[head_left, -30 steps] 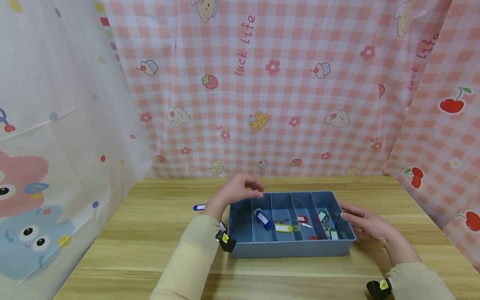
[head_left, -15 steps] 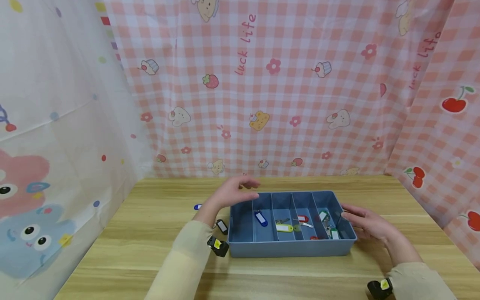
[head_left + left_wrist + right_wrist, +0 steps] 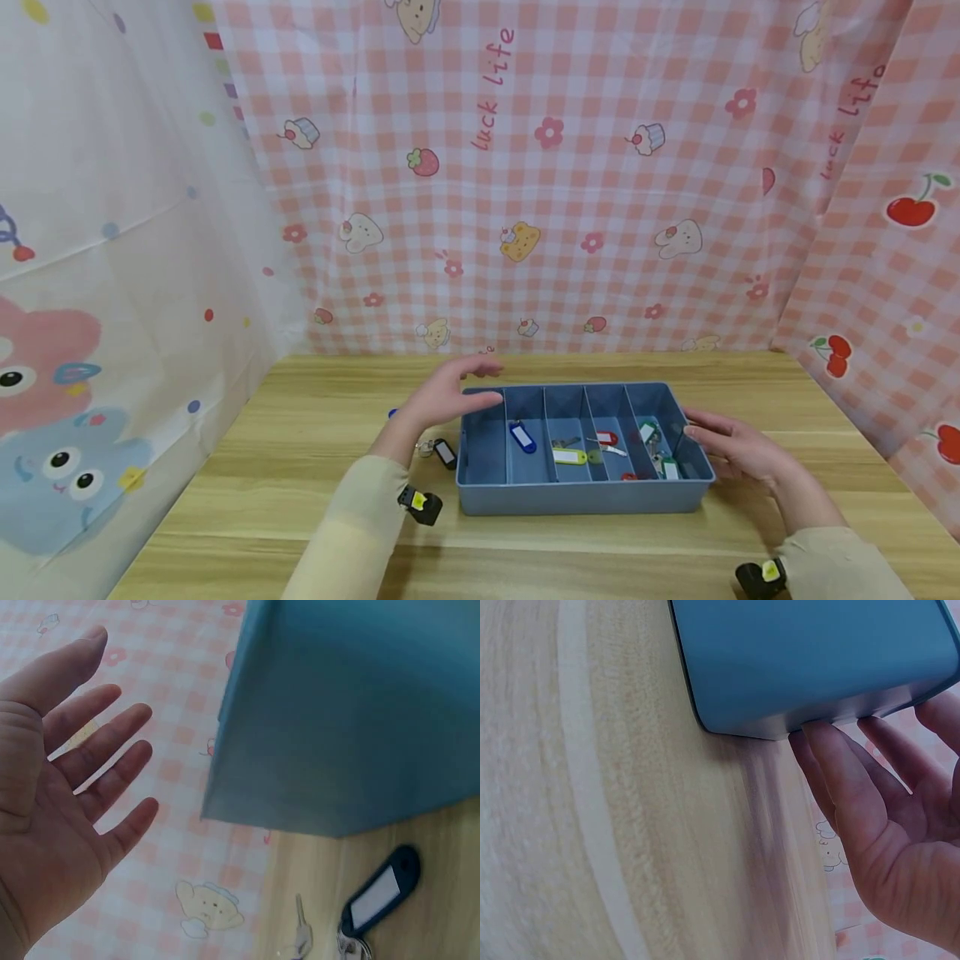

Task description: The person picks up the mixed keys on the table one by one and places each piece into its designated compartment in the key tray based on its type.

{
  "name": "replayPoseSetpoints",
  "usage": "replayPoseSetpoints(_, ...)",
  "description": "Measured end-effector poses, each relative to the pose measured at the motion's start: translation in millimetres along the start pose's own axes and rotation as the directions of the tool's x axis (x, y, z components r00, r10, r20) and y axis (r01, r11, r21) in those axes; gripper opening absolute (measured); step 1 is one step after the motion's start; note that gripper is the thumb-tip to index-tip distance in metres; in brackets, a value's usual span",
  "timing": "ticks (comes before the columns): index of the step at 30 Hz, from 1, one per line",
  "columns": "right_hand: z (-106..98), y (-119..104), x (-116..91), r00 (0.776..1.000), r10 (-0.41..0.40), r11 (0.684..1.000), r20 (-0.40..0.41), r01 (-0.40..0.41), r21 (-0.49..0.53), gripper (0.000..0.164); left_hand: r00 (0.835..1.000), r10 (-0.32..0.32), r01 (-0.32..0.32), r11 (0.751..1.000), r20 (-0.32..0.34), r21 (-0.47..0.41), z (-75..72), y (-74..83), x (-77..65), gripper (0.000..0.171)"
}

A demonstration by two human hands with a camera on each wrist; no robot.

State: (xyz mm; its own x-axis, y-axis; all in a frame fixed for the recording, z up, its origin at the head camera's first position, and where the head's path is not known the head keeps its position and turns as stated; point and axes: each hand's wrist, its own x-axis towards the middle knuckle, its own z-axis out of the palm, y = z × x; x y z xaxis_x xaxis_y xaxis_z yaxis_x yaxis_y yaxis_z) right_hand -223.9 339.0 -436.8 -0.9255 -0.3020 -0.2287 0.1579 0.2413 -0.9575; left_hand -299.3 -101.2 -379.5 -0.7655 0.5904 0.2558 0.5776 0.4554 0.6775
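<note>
A blue-grey box (image 3: 585,499) with several compartments stands on the table. My left hand (image 3: 448,395) is above its far left corner, fingers spread and holding nothing; the left wrist view shows the bare palm. My right hand (image 3: 738,448) touches the box's right end wall with extended fingertips, seen in the right wrist view. A blue key tag (image 3: 522,437) lies in the second compartment from the left, a yellow key tag (image 3: 568,457) in the third. Red key tags, one red tag (image 3: 606,437) at the back, lie in the fourth. Green key tags (image 3: 670,469) with keys are in the rightmost.
Left of the box lies a black key tag (image 3: 446,453) with a ring and a key (image 3: 302,934). Another blue tag (image 3: 393,412) shows past my left wrist, mostly hidden. Patterned cloth (image 3: 555,192) hangs behind the table (image 3: 225,492).
My left hand has moved left from above the second compartment, its fingers spreading wider. The black key tag has come into view beside my wrist. My right hand stays at the box's end.
</note>
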Motion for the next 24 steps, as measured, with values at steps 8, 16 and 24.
replayPoseSetpoints(8, 0.4, -0.3, -0.3, 1.0, 0.004, 1.0, -0.011, -0.004, -0.018, 0.068, 0.995, 0.001, 0.0, 1.0, -0.101, 0.013, -1.1, -16.2, -11.1, 0.046)
replayPoseSetpoints(16, 0.4, -1.2, -0.4, 1.0, 0.005, 1.0, -0.012, -0.005, -0.012, 0.069, 0.985, -0.046, 0.045, 0.999, -0.167, -0.012, -7.4, -35.2, -23.2, 0.047)
replayPoseSetpoints(24, 0.9, -0.8, -1.0, 1.0, 0.002, 1.0, -0.014, -0.003, -0.013, 0.069, 0.975, -0.078, 0.081, 0.997, -0.21, 0.008, -13.7, -59.0, -34.5, 0.051)
